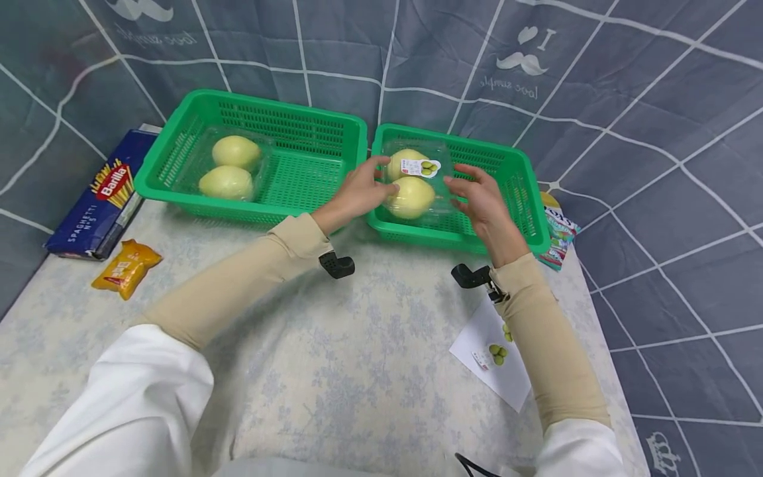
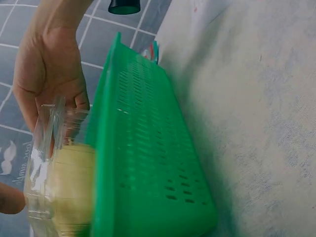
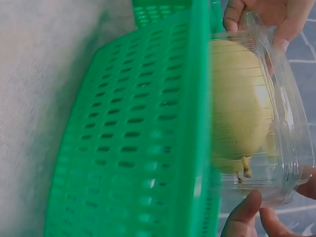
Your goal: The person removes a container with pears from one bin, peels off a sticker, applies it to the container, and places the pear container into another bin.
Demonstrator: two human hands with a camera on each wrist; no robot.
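Both hands hold a clear plastic pack of two yellow-green pears [image 1: 412,185] just over the right green basket [image 1: 512,172]. My left hand [image 1: 378,179] grips the pack's left end and my right hand [image 1: 461,185] grips its right end. In the right wrist view the pack [image 3: 247,108] sits at the basket's rim [image 3: 133,138], with my right fingertips [image 3: 249,215] under its near end and the left hand [image 3: 261,15] at the far end. The left wrist view shows the pack [image 2: 49,173], the basket wall [image 2: 148,163] and the right hand [image 2: 49,74] behind it.
The left green basket [image 1: 298,119] holds a second pear pack [image 1: 232,169]. On the pale floral cloth lie a blue Barilla spaghetti box [image 1: 98,199], a yellow snack packet [image 1: 126,266] and a white card with a pear picture [image 1: 495,358]. A colourful packet [image 1: 560,232] lies right of the right basket.
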